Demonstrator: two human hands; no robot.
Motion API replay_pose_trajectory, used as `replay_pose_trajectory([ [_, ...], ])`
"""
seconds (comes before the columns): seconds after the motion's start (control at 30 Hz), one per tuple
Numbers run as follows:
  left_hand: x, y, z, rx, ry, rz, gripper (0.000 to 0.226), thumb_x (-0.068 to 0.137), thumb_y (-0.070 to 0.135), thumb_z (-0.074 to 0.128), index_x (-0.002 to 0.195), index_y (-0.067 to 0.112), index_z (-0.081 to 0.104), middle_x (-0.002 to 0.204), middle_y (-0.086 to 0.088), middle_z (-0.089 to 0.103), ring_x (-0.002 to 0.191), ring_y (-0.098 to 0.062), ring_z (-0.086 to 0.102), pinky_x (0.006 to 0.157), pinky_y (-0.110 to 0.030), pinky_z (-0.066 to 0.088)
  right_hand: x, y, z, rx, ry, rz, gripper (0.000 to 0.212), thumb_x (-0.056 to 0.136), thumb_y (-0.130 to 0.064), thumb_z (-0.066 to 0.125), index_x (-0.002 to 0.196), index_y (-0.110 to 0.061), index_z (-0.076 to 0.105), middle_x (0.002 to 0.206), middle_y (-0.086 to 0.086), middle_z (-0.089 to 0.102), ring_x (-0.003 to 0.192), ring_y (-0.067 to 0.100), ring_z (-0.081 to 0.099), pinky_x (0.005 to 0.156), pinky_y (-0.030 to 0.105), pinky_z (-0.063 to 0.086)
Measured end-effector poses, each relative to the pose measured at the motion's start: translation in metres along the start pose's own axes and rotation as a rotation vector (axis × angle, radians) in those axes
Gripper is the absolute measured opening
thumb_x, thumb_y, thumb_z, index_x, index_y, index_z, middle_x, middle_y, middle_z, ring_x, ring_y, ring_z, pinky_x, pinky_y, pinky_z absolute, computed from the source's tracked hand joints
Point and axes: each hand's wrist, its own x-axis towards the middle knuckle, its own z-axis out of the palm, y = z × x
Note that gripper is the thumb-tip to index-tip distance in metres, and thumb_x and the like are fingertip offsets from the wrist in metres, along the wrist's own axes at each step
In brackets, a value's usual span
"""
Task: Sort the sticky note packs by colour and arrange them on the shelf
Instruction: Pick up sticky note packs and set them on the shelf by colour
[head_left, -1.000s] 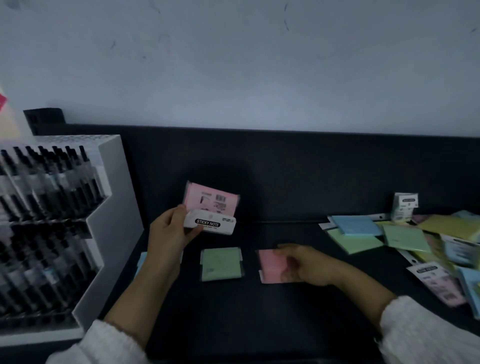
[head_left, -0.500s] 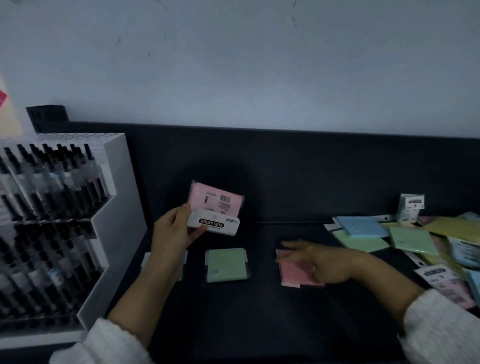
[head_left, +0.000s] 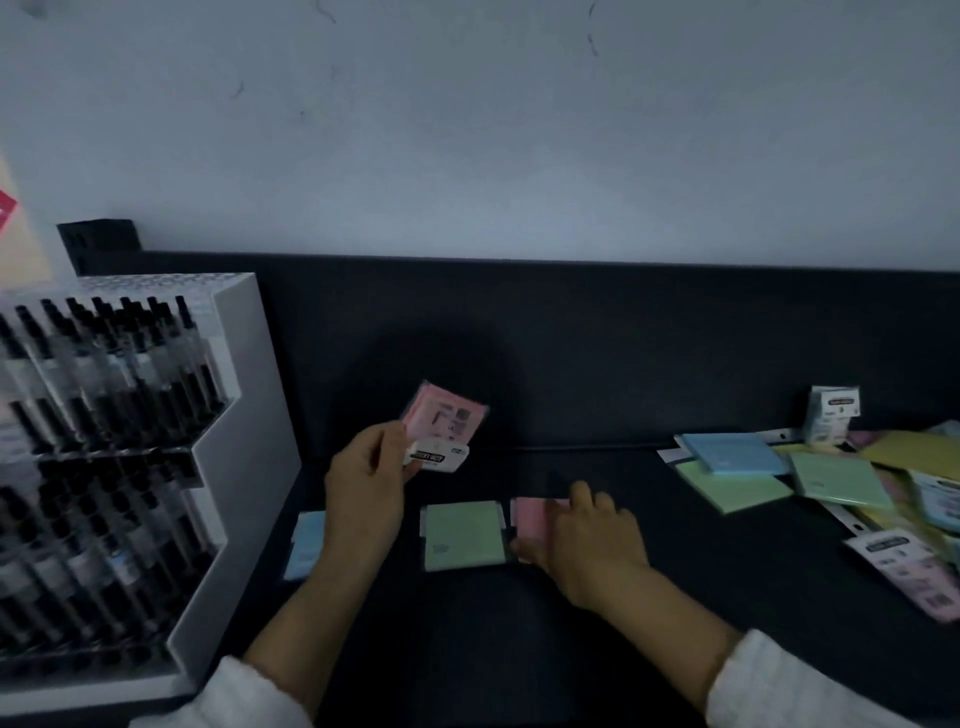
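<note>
Our left hand (head_left: 363, 483) pinches a wrapped pink sticky note pack (head_left: 448, 418) by its white header end, raised behind the green pack (head_left: 462, 530). Our right hand (head_left: 589, 543) rests, fingers fairly straight, on a second pink pack (head_left: 530, 514) just right of the green pack. We judge the packs light, stiff and slippery in film, so grip them by the edges. An unsorted pile (head_left: 831, 478) lies well right of the green pack.

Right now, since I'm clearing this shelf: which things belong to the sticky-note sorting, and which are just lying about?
Job: held pink pack in left hand; flat pink pack under right hand; green pack; blue pack; mixed pile, right.
Lying about: pen rack.
</note>
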Motion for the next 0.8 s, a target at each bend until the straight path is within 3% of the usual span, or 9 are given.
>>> replay_pose_trajectory([
  [0.1,-0.009,0.001,0.002,0.22,0.006,0.236,0.02,0.094,0.018,0.05,0.104,0.028,0.064,0.095,0.016,0.066,0.086,0.009,0.061,0.075,-0.006,0.046,0.002,0.0,-0.02,0.339,0.013,-0.109,0.058,0.091,-0.059,0.035,0.133,-0.022,0.044,0.134,0.004,0.04,0.126,0.024,0.035,0.102,0.036,0.031],
  [0.17,-0.015,0.002,0.009,0.295,-0.052,0.415,0.023,0.093,0.015,0.052,0.111,0.024,0.062,0.101,0.02,0.063,0.091,0.016,0.057,0.079,0.0,0.041,-0.002,-0.002,-0.04,0.99,-0.08,-0.155,0.046,0.091,-0.053,0.039,0.123,-0.023,0.054,0.129,0.002,0.051,0.117,0.017,0.05,0.098,0.029,0.04],
  [0.23,-0.018,-0.001,0.017,0.38,-0.178,0.56,0.027,0.091,0.02,0.051,0.116,0.016,0.063,0.112,0.011,0.064,0.101,0.008,0.056,0.089,-0.005,0.042,-0.003,-0.004,-0.054,1.551,-0.236,-0.145,0.044,0.082,-0.054,0.047,0.11,-0.023,0.061,0.119,0.007,0.062,0.104,0.021,0.062,0.092,0.032,0.05],
  [0.37,-0.009,-0.008,0.022,0.398,-0.307,0.64,0.029,0.086,0.006,0.05,0.11,0.009,0.066,0.112,0.007,0.06,0.11,0.004,0.05,0.097,-0.006,0.036,0.011,0.011,-0.059,1.94,-0.373,0.016,0.054,0.083,-0.055,0.051,0.111,-0.01,0.063,0.109,0.013,0.069,0.097,0.024,0.067,0.079,0.035,0.055],
  [0.47,-0.001,-0.011,0.026,0.409,-0.484,0.676,0.026,0.087,0.006,0.049,0.105,0.009,0.068,0.115,0.008,0.057,0.118,0.003,0.044,0.103,-0.008,0.031,0.022,0.023,-0.052,1.937,-0.31,0.154,0.024,0.09,-0.021,0.055,0.105,-0.004,0.062,0.09,0.013,0.07,0.077,0.021,0.068,0.065,0.031,0.059],
  [0.53,0.007,-0.017,0.031,0.52,-0.556,0.701,0.028,0.088,0.017,0.054,0.114,0.012,0.063,0.129,0.009,0.045,0.128,-0.003,0.031,0.108,-0.005,0.018,0.032,0.029,-0.044,1.902,-0.223,0.239,0.014,0.089,-0.002,0.053,0.099,-0.004,0.061,0.088,0.012,0.065,0.077,0.021,0.064,0.064,0.029,0.057],
  [0.63,0.016,-0.034,0.027,0.779,-0.528,0.523,0.053,0.086,0.031,0.062,0.135,0.023,0.042,0.144,0.01,0.027,0.131,-0.009,0.021,0.108,-0.01,0.012,0.051,0.038,-0.034,1.947,-0.098,0.34,0.014,0.087,0.005,0.053,0.1,0.0,0.056,0.092,0.014,0.061,0.08,0.021,0.061,0.055,0.025,0.058],
  [0.73,0.018,-0.048,0.018,1.0,-0.634,0.345,0.048,0.085,0.043,0.059,0.129,0.027,0.049,0.136,0.008,0.043,0.123,-0.011,0.036,0.106,-0.023,0.029,0.071,0.041,-0.023,1.838,0.052,0.407,0.021,0.083,0.007,0.059,0.104,0.007,0.054,0.093,0.019,0.062,0.075,0.022,0.062,0.052,0.025,0.057],
  [0.8,0.016,-0.052,0.016,1.057,-0.74,0.264,0.048,0.084,0.046,0.059,0.128,0.029,0.051,0.135,0.01,0.045,0.122,-0.012,0.039,0.105,-0.028,0.032,0.08,0.041,-0.014,1.598,0.119,0.439,0.029,0.08,-0.002,0.068,0.104,0.003,0.052,0.103,0.021,0.062,0.079,0.025,0.064,0.057,0.029,0.057],
])
